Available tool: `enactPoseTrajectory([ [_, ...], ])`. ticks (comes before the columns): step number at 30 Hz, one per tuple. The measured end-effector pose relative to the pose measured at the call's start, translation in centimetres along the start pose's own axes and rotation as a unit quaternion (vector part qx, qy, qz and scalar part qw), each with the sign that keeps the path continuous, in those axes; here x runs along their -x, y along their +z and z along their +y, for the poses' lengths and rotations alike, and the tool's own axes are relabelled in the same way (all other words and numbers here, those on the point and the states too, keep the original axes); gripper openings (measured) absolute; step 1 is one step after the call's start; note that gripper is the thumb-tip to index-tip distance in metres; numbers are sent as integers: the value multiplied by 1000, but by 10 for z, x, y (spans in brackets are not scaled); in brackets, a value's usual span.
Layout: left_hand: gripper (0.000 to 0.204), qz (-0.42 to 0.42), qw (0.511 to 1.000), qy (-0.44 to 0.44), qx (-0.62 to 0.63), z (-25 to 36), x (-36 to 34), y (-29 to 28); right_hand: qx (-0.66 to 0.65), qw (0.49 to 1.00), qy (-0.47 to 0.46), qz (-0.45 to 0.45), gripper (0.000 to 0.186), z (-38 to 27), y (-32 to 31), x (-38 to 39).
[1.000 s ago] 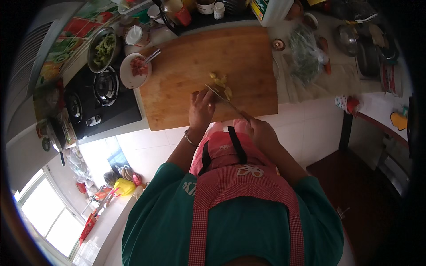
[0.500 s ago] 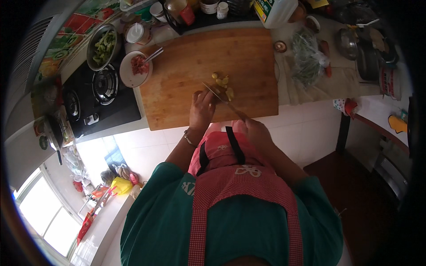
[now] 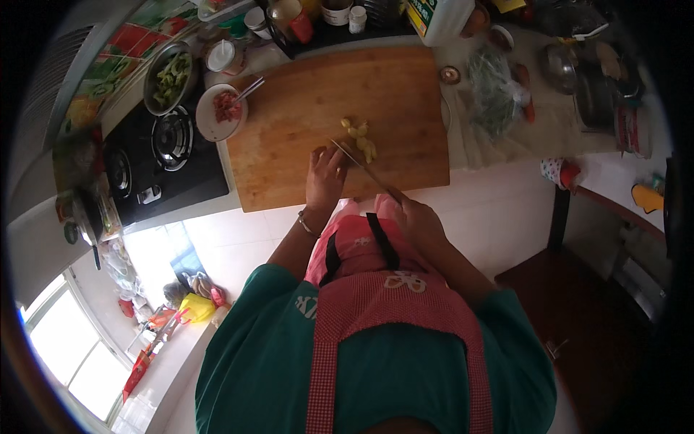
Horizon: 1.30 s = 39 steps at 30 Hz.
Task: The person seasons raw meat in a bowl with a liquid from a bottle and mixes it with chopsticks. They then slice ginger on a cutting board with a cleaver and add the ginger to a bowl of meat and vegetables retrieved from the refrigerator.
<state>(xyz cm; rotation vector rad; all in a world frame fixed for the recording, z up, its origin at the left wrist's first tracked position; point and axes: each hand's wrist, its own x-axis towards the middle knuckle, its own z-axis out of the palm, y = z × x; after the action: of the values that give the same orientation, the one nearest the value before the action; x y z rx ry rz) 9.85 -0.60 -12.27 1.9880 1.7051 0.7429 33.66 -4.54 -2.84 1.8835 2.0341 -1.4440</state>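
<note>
On the wooden cutting board (image 3: 282, 108), a little below its middle, several pale yellow pieces (image 3: 359, 134) lie heaped, cut food of some kind. My left hand (image 3: 324, 179) rests on the board with curled fingers, pressed on something I cannot make out beside the knife blade. My right hand (image 3: 413, 215) grips the handle of a knife (image 3: 361, 163), whose blade slants up-left to my left fingertips, just below the yellow pieces. At the board's left edge stands a white bowl (image 3: 214, 123) with chopped red food and a utensil.
Left are a black gas stove (image 3: 130, 159) and a metal bowl of greens (image 3: 172, 76). Right of the board lie a bag of greens (image 3: 491, 94), carrots (image 3: 528, 108) and pots (image 3: 593, 94). Jars (image 3: 357, 18) and a jug (image 3: 434, 18) line the back.
My two hands and the knife have shifted only slightly. The knife remains in my right hand, close to my left fingertips.
</note>
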Motion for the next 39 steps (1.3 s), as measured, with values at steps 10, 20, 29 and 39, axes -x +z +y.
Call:
enactPoseTrajectory([
  [10, 41, 35, 999, 0, 20, -4, 4, 4, 17, 999, -26, 35, 38, 15, 37, -44],
  [20, 47, 13, 1000, -6, 15, -7, 5, 4, -12, 997, -58, 57, 47, 6, 19, -16],
  [29, 43, 31, 999, 2, 12, -8, 7, 6, 8, 999, -41, 16, 30, -1, 4, -22],
  [39, 47, 15, 999, -16, 25, -11, 9, 4, -5, 997, -62, 36, 40, -5, 8, -29],
])
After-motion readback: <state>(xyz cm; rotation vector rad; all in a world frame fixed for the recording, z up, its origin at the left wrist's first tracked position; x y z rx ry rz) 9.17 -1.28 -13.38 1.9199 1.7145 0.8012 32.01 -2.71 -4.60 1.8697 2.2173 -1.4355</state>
